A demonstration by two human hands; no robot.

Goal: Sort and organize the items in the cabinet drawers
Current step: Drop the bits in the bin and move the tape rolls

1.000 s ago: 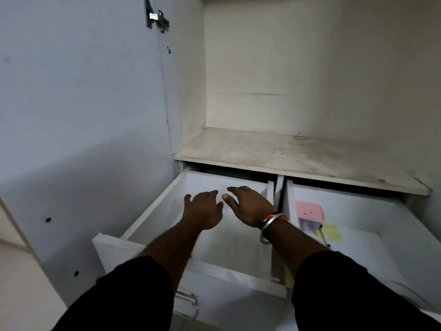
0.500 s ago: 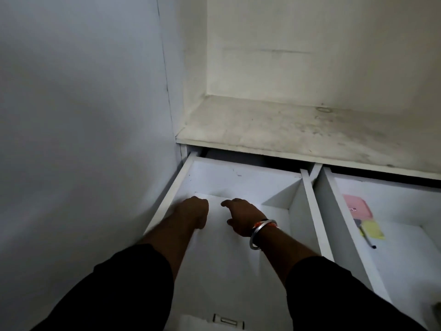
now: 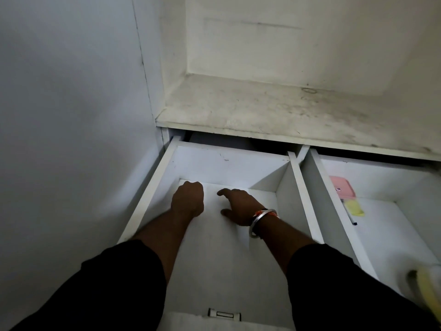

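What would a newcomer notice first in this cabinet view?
Two hands reach into the open left drawer: the left hand curled, the right hand spread open beside it, a silver bangle on its wrist. In the right drawer a pink case and yellow note lie by its left wall.

pale wall [image 3: 62,120] at left; stained, dusty white shelf [image 3: 262,111] above; off-white back panel [image 3: 286,44]; dim light.

Dim, flat light, perhaps from overhead; wide-angle bending, blurred lower-right corner.
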